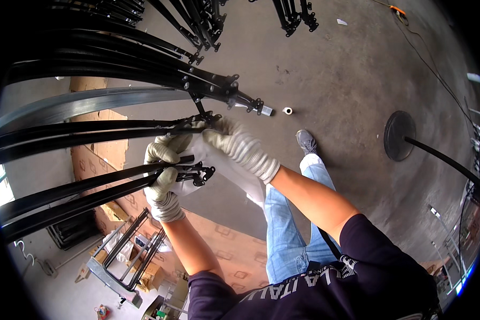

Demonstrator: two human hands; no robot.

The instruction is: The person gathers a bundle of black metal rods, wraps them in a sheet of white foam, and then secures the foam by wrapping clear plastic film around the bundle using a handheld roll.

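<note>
My left hand (164,184), in a pale knit work glove, is closed around black metal tubes (85,188) that run in from the left. Small black brackets (200,174) stick out at the tube ends, just past this hand. My right hand (239,144), gloved the same way and slightly blurred, is closed on a thin white cloth (234,173) against the end of another black tube pair (101,127). The cloth hangs down between my hands toward my leg. Its upper part is hidden under my right glove.
More black tubes (144,61) hang above a curved grey metal bar (90,104). A small white roll (287,111) lies on the concrete floor (346,80). To the right are a round black base (399,136) and a cable (437,74). Patterned cardboard (224,245) covers the floor lower left, near a metal frame (112,274).
</note>
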